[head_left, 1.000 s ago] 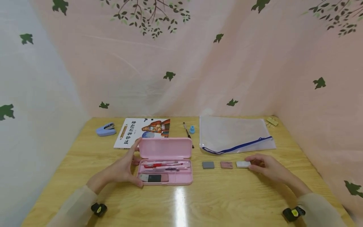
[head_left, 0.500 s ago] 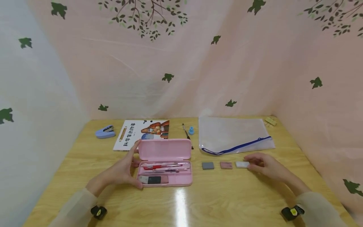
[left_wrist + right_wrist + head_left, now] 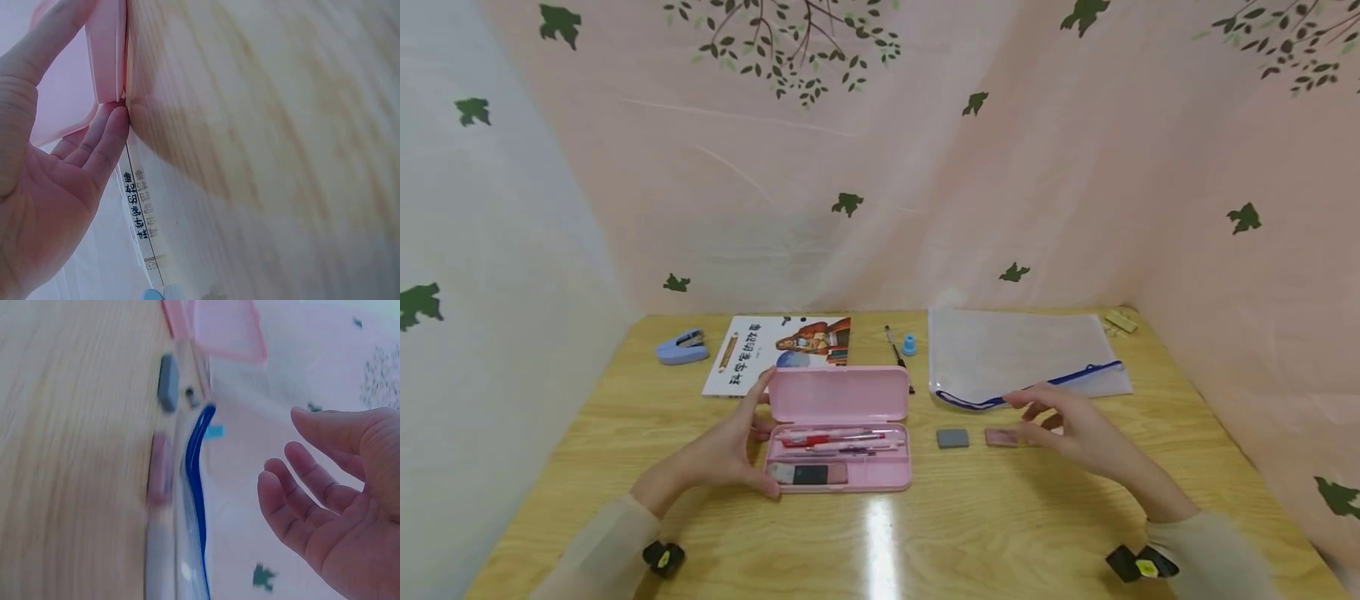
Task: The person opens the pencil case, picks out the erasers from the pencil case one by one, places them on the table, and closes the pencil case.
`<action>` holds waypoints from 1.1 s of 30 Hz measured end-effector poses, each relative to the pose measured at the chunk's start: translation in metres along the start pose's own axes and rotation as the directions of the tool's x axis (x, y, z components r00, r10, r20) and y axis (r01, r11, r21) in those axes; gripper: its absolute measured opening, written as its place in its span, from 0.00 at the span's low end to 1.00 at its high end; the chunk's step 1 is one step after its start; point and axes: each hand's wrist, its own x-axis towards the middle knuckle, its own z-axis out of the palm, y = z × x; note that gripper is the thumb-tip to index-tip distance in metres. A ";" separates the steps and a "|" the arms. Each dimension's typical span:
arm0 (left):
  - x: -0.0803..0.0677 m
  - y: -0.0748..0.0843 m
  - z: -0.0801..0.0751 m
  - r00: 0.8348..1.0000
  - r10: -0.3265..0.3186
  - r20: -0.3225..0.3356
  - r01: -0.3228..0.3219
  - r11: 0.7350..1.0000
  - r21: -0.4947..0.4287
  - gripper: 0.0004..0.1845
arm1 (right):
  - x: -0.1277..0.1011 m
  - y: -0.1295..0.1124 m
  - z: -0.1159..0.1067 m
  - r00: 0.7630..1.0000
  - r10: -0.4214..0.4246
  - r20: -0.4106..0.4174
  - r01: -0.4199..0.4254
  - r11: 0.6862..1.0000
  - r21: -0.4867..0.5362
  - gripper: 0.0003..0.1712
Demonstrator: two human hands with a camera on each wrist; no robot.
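An open pink pencil case holding pens lies mid-table. My left hand grips its left end: the thumb is at the front corner and the fingers touch the raised lid. To the right lie a grey eraser and a pink eraser in a row. My right hand hovers just above the table with loosely spread fingers and holds nothing. It hides most of the white eraser in the head view. The right wrist view shows the empty palm.
A clear zip pouch with a blue zipper lies behind the erasers. A book, a blue stapler, a pen, a small blue cap and gold clips sit along the back. Curtain walls close in three sides.
My right hand has lifted off the white eraser and moved left and up with its fingers spread. The left hand and the pencil case stay as they were.
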 end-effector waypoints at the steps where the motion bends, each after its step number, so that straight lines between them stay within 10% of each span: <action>1: 0.000 0.000 0.000 1.000 0.000 -0.002 0.000 1.000 0.005 0.80 | 0.005 -0.006 0.004 1.000 -0.006 0.004 0.006 1.000 0.010 0.21; 13: -0.002 0.000 -0.003 1.000 0.009 -0.010 -0.009 1.000 0.010 0.81 | 0.070 -0.050 0.092 0.982 -0.118 0.148 0.099 0.986 0.133 0.20; 33: 0.002 0.003 -0.001 1.000 0.008 0.007 -0.008 1.000 -0.008 0.82 | 0.126 -0.088 0.178 0.933 -0.104 0.345 0.133 0.989 -0.062 0.22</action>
